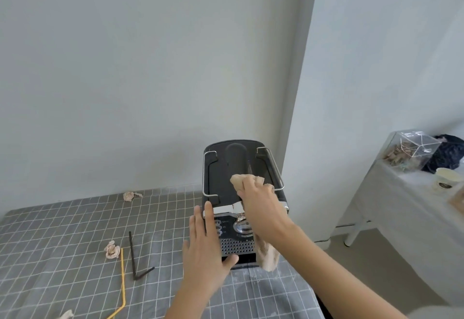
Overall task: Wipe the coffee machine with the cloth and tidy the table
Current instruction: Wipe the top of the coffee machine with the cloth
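Table (62, 238) untidied; wiping under way, judging by the cloth's place. Coffee machine (241, 193) at table's right end. Left hand (206, 251) flat, fingers straight, bracing its left side. Right hand (261, 205) grips cloth (241, 180) on machine top. Straws: black (133, 256), yellow (122, 281). Paper scraps (112, 249) uncollected

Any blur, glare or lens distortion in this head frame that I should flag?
Head view: soft, even daylight with only faint shadows; wide-angle bending shows in the leaning wall corner; the right hand and cloth look slightly smeared; a small bright reflection sits on the coffee machine chrome strip; the left hand is fairly sharp.
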